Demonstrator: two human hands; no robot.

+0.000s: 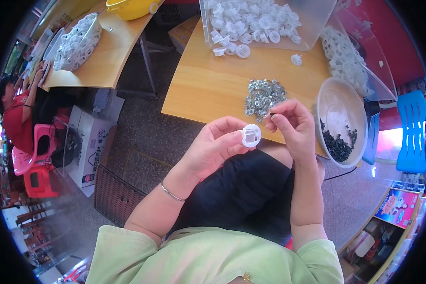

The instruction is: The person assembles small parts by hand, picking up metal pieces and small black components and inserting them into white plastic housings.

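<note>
Two hands work at the near side of the metal pile [265, 97]: the left hand [212, 146] pinches a round white plastic piece [252, 136] just short of that pile, and the right hand [294, 127] has fingertips together on what looks like a small dark part [271, 114] at its near right edge. Fitting seems the step in hand; next probably calls for careful lining-up
</note>
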